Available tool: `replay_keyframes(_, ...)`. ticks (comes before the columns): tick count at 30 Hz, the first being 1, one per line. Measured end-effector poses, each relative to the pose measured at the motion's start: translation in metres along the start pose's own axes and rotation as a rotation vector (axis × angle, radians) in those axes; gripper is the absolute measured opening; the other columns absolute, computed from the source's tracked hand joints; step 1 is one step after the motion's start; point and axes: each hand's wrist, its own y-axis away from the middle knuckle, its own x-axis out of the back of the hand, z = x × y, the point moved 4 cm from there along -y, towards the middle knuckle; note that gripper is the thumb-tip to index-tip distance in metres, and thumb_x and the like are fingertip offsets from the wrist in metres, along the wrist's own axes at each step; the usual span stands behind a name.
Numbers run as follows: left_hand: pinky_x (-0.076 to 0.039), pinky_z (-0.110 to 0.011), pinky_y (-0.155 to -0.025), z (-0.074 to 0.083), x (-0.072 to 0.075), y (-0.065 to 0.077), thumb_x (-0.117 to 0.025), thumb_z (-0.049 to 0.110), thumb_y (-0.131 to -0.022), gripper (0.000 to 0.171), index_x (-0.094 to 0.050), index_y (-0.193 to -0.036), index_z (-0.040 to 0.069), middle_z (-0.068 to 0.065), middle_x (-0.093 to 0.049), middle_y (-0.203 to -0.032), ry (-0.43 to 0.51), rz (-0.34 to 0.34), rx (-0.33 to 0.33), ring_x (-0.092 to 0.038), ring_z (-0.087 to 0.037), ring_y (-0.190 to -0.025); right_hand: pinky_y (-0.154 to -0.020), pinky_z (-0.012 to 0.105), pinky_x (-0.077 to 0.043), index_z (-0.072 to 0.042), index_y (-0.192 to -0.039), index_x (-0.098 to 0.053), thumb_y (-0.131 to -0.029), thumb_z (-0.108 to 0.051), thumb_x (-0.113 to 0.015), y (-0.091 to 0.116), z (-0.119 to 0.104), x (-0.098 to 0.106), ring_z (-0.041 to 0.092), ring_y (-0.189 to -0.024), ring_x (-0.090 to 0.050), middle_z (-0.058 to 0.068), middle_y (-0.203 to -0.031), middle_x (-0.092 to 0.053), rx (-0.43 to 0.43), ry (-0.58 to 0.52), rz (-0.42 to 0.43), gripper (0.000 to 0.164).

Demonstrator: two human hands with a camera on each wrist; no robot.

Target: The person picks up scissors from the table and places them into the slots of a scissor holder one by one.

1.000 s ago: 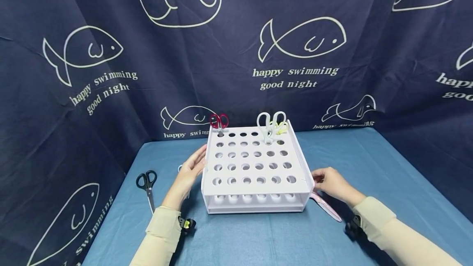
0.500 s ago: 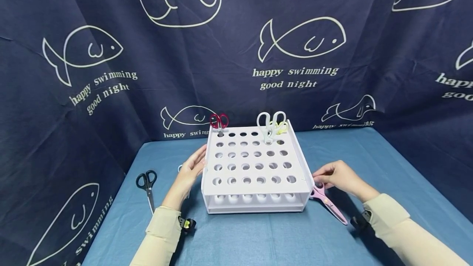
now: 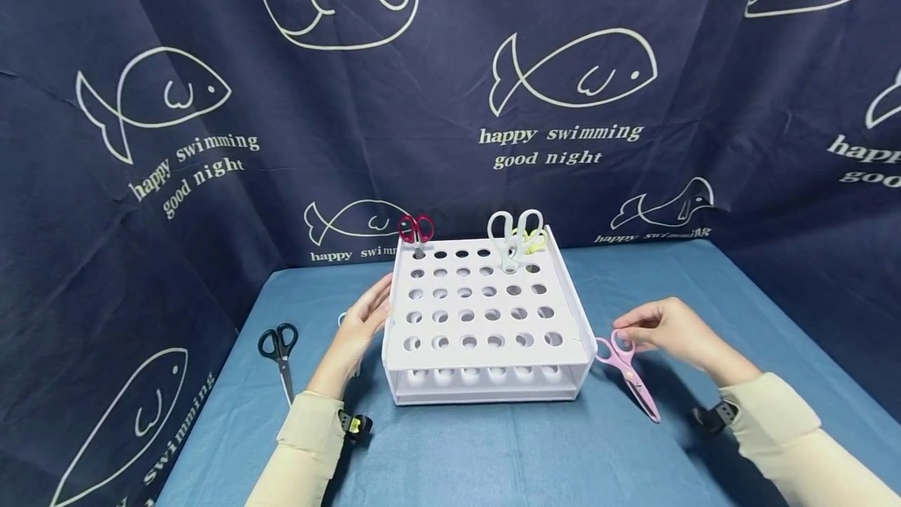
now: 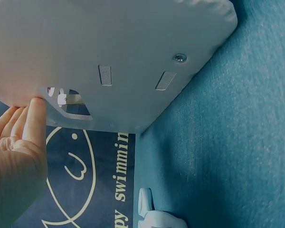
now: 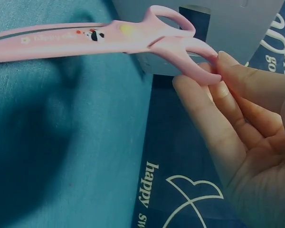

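Scissors in pink (image 3: 629,374) hang at the lower right of the frame, tip toward the bottom edge, just beside the rack; we cannot tell whether they touch it. Our right hand (image 3: 665,327) is narrowed to a pinch, thumb and fingertips closed on one handle loop. Going by the shadow in the right wrist view, we think they are off the desk (image 3: 464,460). We judge the step in hand to be carrying them by that loop; the next move calls for a firmer pinch, since the blades could swing.

At the frame's centre stands the white rack (image 3: 477,304), with red (image 3: 417,241), white (image 3: 512,243) and yellow scissors (image 3: 535,246) along its far edge. Our left hand (image 3: 364,318) holds nothing, its fingers extended against the rack's side, probably steadying it. Farther left lie black-handled scissors (image 3: 283,357).
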Motion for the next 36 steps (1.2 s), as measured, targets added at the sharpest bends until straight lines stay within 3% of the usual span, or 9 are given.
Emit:
replay_keyframes(13, -0.031, -0.043, -0.115, 0.002, 0.0, 0.0, -0.051, 0.021, -0.101, 0.056, -0.031, -0.152, 0.013, -0.008, -0.033, -0.157, -0.01, -0.01, -0.003, -0.033, -0.019, -0.143, -0.065, 0.026, -0.06, 0.009, -0.104, -0.071, -0.085, -0.011, -0.074, 0.022, -0.012, 0.014, 0.01, -0.072, -0.071, 0.018, -0.091, -0.074, -0.026, 0.135, 0.061, 0.028)
replay_keyframes(26, -0.032, -0.044, -0.115, 0.002, 0.0, 0.001, -0.051, 0.023, -0.101, 0.056, -0.032, -0.152, 0.014, -0.008, -0.033, -0.157, -0.019, -0.006, 0.002, -0.034, -0.02, -0.142, -0.069, 0.023, -0.059, 0.007, -0.113, -0.068, -0.085, -0.021, -0.075, 0.035, -0.014, 0.038, 0.011, -0.079, -0.073, 0.015, -0.097, -0.074, -0.043, 0.166, 0.167, 0.041)
replay_keyframes(36, -0.032, -0.043, -0.115, 0.001, 0.0, -0.001, -0.052, 0.022, -0.101, 0.055, -0.032, -0.152, 0.014, -0.008, -0.034, -0.156, -0.005, -0.005, 0.005, -0.034, -0.019, -0.142, -0.066, 0.022, -0.059, 0.01, -0.11, -0.068, -0.086, -0.015, -0.074, 0.042, -0.016, 0.048, 0.006, -0.077, -0.072, -0.01, -0.087, -0.075, 0.011, 0.071, 0.276, 0.035)
